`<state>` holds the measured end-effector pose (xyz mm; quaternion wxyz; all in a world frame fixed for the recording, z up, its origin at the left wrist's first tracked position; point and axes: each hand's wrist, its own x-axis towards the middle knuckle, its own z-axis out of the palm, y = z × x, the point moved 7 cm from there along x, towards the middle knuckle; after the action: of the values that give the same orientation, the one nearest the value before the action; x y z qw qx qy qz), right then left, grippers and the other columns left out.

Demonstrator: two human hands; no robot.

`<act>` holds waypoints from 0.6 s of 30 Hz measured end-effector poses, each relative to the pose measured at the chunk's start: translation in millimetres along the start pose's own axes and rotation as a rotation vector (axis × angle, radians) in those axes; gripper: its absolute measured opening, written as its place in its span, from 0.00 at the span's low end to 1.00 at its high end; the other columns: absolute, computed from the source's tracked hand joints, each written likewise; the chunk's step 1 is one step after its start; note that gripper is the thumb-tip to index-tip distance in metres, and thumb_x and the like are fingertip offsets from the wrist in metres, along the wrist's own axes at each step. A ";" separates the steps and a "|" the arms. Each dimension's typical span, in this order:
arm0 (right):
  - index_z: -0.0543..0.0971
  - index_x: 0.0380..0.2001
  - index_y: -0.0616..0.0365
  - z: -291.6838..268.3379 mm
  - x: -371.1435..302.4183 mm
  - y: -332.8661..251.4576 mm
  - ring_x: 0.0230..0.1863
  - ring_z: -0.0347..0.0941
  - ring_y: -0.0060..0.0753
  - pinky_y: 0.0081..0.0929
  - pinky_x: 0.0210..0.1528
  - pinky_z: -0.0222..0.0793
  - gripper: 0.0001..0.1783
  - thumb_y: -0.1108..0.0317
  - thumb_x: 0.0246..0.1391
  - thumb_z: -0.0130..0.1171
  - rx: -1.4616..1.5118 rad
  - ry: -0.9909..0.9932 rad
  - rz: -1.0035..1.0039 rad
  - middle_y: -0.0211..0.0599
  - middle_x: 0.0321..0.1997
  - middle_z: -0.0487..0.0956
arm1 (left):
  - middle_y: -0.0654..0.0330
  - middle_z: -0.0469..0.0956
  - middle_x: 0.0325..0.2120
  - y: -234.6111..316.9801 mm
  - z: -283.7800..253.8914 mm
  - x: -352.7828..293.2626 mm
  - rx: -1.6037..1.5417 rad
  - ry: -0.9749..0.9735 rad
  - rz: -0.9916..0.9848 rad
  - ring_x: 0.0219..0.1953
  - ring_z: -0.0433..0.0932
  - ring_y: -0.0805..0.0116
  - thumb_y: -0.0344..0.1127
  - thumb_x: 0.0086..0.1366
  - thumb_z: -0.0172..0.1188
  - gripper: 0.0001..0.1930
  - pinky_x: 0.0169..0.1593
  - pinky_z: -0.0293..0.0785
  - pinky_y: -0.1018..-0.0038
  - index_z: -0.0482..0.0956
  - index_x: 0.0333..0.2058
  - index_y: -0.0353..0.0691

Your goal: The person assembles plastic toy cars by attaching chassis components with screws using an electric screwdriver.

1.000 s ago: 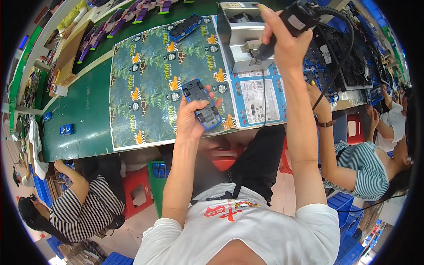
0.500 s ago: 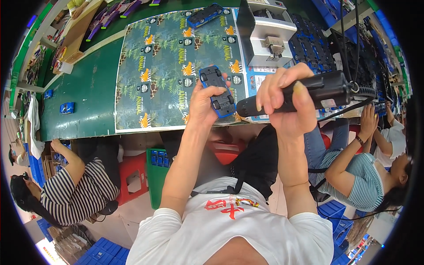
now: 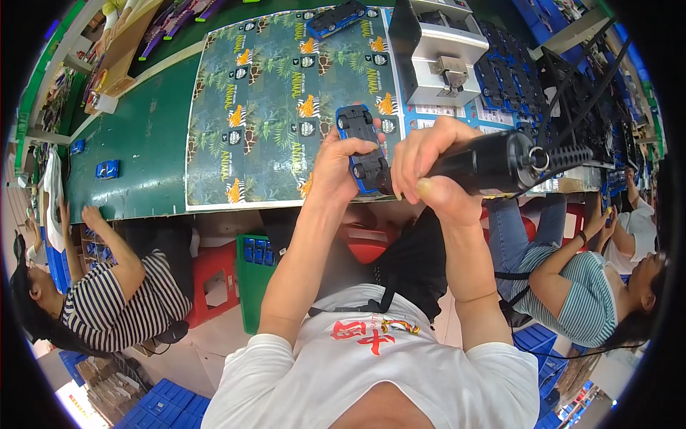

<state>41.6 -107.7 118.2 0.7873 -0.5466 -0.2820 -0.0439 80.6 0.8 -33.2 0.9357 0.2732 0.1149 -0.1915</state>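
My left hand (image 3: 332,171) grips a blue toy car (image 3: 359,129) turned wheels up, the thumb lying across its black underside. In my right hand (image 3: 436,154) is a black electric screwdriver (image 3: 493,163), held almost level, with its cable leaving the rear end. The screwdriver's front end points left at the near end of the car. My fingers hide its tip, so I cannot tell whether it touches the car. Under both hands lies a printed animal-pattern sheet (image 3: 279,136) near the table's front edge.
A metal machine (image 3: 444,68) stands behind my right hand. Right of it are several upturned toy cars (image 3: 504,89); another car (image 3: 336,19) lies at the sheet's far edge. Small blue parts (image 3: 107,169) sit on the green table (image 3: 143,154). Co-workers sit at both sides.
The toy car has shifted slightly right and turned more upright in the view. My right hand has moved left and tilted the screwdriver, its rear end now turned more toward the camera.
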 end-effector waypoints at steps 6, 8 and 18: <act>0.69 0.29 0.61 3.9 1.1 -4.3 0.16 0.66 0.26 0.26 0.21 0.68 0.15 0.67 0.48 0.66 0.048 0.005 -0.012 0.37 0.18 0.71 | 0.52 0.76 0.45 4.9 4.0 -2.1 0.036 0.013 -0.011 0.42 0.79 0.61 0.13 0.48 0.54 0.35 0.42 0.79 0.65 0.67 0.58 0.41; 0.69 0.29 0.60 3.3 1.0 -3.7 0.16 0.66 0.26 0.26 0.21 0.68 0.15 0.67 0.47 0.66 0.072 0.026 -0.004 0.36 0.19 0.71 | 0.52 0.76 0.45 5.8 3.2 -1.7 0.035 0.012 -0.009 0.42 0.79 0.60 0.13 0.48 0.54 0.35 0.43 0.78 0.65 0.67 0.58 0.41; 0.69 0.30 0.60 5.9 -1.4 -11.5 0.17 0.67 0.26 0.27 0.21 0.69 0.16 0.66 0.47 0.67 0.046 0.042 -0.023 0.35 0.19 0.72 | 0.51 0.77 0.45 1.3 0.7 -0.7 -0.038 -0.054 -0.023 0.43 0.79 0.60 0.14 0.47 0.52 0.35 0.42 0.79 0.64 0.68 0.58 0.41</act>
<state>33.8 -107.4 128.5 0.8049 -0.5240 -0.2724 -0.0578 80.6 1.6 -31.8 0.9411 0.2489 0.0961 -0.2075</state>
